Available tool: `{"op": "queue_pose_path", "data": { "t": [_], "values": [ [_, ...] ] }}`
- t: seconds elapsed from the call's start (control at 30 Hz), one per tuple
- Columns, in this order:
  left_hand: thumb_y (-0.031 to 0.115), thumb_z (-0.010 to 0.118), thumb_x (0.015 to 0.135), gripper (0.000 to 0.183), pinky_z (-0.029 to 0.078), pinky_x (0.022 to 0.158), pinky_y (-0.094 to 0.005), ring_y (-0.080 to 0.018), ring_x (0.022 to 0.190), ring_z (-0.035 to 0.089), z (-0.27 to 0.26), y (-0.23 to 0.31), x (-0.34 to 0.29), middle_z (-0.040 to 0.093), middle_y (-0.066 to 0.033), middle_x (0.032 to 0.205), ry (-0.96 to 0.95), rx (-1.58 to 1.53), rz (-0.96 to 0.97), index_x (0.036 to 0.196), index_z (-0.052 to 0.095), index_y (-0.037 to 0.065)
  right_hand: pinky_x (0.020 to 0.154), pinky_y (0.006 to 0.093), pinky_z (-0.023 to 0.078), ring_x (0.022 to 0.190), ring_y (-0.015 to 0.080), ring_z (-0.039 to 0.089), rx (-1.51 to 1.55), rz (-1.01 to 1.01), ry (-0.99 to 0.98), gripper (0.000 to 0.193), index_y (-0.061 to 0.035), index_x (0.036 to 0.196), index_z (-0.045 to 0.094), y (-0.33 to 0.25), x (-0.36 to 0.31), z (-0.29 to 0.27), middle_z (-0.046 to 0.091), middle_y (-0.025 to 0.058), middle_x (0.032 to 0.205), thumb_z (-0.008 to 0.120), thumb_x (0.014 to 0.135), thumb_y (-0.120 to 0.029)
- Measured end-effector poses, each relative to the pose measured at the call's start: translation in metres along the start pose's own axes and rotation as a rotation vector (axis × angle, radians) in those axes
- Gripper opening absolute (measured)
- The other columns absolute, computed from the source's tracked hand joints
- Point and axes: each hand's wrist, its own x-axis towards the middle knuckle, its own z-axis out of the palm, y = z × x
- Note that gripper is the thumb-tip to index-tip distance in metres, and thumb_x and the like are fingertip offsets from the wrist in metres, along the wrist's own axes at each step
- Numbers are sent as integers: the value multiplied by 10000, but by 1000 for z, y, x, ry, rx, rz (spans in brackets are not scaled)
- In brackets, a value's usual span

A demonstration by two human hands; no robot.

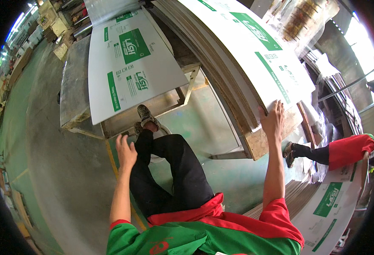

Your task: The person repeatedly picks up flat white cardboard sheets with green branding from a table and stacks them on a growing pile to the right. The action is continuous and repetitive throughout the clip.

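My right hand (274, 120) rests at the near edge of a tall stack of cardboard sheets (227, 72). Its fingers are stretched out over the top sheet (238, 42), which is white with green printing, and the thumb is spread to one side. My left hand (126, 152) is in the air in front of the table, fingers apart and slightly bent, holding nothing. Beyond it, another white cardboard sheet with green print (106, 76) lies on a low metal-framed table (74, 80), its near edge overhanging.
A wooden board (255, 144) lies under the stack. At lower right stands another pile of printed sheets (310, 221), with a person in a red top (348, 151) beside it. Wrapped goods (306, 21) stand at the back right. Yellow lines (110, 157) mark the floor.
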Motion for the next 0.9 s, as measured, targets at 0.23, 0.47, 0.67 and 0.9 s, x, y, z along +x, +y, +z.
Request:
{"op": "queue_pose_path", "data": {
  "t": [0.23, 0.47, 0.67, 0.9],
  "values": [
    [116, 608, 911, 384, 374, 1082, -488, -444, 1274, 447, 60, 63, -48, 446, -264, 1385, -123, -165, 194, 1258, 545, -36, 1099, 459, 405, 1301, 404, 502, -30, -21, 82, 525, 107, 1305, 528, 4, -13, 29, 537, 293, 1362, 647, 895, -200],
    [326, 568, 982, 470, 448, 1028, -430, -350, 1195, 563, 63, 190, -55, 542, -204, 1331, -462, -668, 302, 1304, 551, -17, 716, 422, 572, 866, 327, 699, -108, -192, -19, 179, 68, 922, 648, -33, -49, -25, 689, 218, 946, 563, 805, -39],
    [396, 581, 958, 419, 487, 692, -320, -174, 764, 600, 19, 338, -56, 652, -90, 879, -865, -1554, 5, 1008, 659, -12, 647, 404, 554, 747, 304, 696, -7, -519, -17, 145, 66, 881, 647, -74, -98, -81, 679, 201, 831, 582, 806, -41],
    [232, 662, 887, 242, 522, 667, -311, -163, 720, 654, -74, 279, -114, 688, -80, 844, -260, -1544, 151, 957, 688, 2, 1079, 429, 381, 1266, 315, 513, 679, 44, 520, 483, -27, 1330, 563, 116, -119, -126, 547, 193, 1369, 643, 942, -304]
  ]
}}
